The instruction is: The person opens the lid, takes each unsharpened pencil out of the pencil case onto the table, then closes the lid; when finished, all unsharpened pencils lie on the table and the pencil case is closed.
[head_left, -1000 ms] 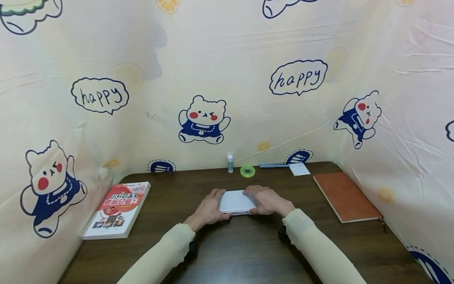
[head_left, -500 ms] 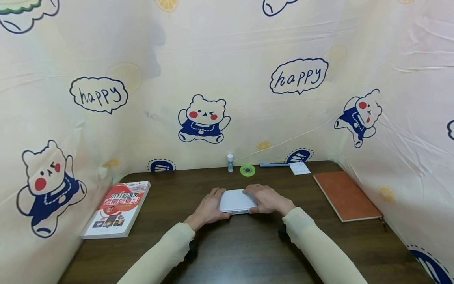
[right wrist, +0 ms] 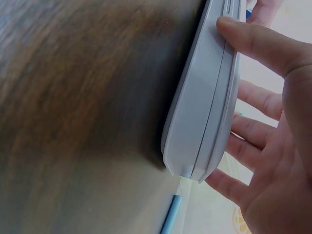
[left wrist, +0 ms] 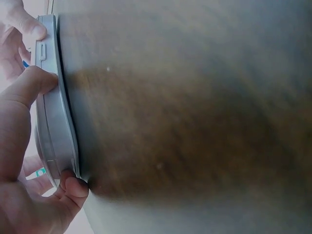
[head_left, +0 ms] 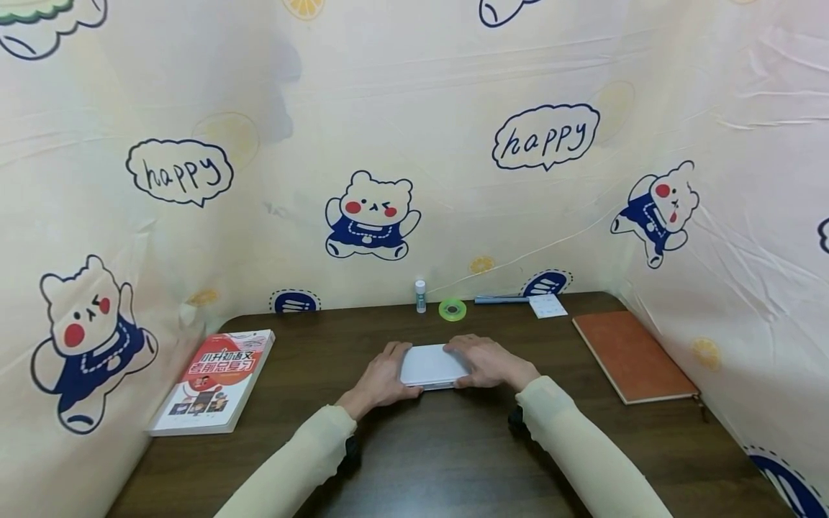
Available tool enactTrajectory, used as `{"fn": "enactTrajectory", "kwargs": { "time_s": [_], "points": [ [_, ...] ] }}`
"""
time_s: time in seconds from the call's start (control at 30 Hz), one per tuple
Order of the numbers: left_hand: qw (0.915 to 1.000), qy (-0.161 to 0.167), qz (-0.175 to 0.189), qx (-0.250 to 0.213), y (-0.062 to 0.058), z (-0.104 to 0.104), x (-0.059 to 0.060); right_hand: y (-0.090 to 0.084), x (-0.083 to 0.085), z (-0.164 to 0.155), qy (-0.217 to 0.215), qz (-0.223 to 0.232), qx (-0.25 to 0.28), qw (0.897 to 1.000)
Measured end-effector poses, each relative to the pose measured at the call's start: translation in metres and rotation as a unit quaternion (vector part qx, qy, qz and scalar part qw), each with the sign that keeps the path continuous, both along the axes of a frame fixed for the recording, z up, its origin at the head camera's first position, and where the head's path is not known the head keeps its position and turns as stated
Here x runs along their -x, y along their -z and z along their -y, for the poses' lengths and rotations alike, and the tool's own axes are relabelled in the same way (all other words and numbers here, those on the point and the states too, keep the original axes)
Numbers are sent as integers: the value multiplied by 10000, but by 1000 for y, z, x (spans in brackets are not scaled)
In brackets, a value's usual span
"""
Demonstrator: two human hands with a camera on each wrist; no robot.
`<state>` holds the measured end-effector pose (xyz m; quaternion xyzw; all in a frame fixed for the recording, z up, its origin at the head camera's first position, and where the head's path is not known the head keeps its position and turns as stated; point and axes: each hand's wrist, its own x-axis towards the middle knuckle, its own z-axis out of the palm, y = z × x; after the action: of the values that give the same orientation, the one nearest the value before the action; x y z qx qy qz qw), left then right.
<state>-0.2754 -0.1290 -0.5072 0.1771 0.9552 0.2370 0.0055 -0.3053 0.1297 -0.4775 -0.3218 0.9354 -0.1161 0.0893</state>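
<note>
A flat, pale grey-white case [head_left: 432, 365] with rounded corners lies on the dark wooden table, in the middle of the head view. My left hand [head_left: 383, 377] grips its left end, thumb on the near side. At the opposite end my right hand [head_left: 490, 362] holds it, with some fingers over the top and far edge. A seam runs along the side of the case [right wrist: 200, 102] in the right wrist view, where the right thumb [right wrist: 258, 44] presses the near side. The left wrist view shows a small slot or catch between both thumbs on the case [left wrist: 56, 117].
Along the back edge stand a glue stick [head_left: 420, 296], a green tape roll [head_left: 452, 310], a blue stick-like item [head_left: 501, 300] and a pale paper card [head_left: 547, 306]. A red-and-white book [head_left: 216, 381] lies left, a brown notebook [head_left: 631, 357] right. Printed cloth encloses the table.
</note>
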Motion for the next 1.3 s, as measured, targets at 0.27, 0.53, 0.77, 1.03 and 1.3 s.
{"fn": "enactTrajectory", "kwargs": {
  "time_s": [0.27,0.53,0.77,1.03,1.3],
  "points": [
    [9999,-68,121,8,-1,2,1,-6,0,0,39,178,189,9997],
    [9993,-127,358,-60,-2,5,0,-5,0,-2,157,370,295,9988],
    [9969,-183,634,-425,-2,15,-1,-8,3,-10,102,298,542,9980],
    [9953,-105,426,-869,-4,28,-2,-16,8,-15,21,100,918,9957],
    [9882,-389,665,-1320,-4,32,-3,-22,9,-18,489,-69,1285,9905]
  ]
}}
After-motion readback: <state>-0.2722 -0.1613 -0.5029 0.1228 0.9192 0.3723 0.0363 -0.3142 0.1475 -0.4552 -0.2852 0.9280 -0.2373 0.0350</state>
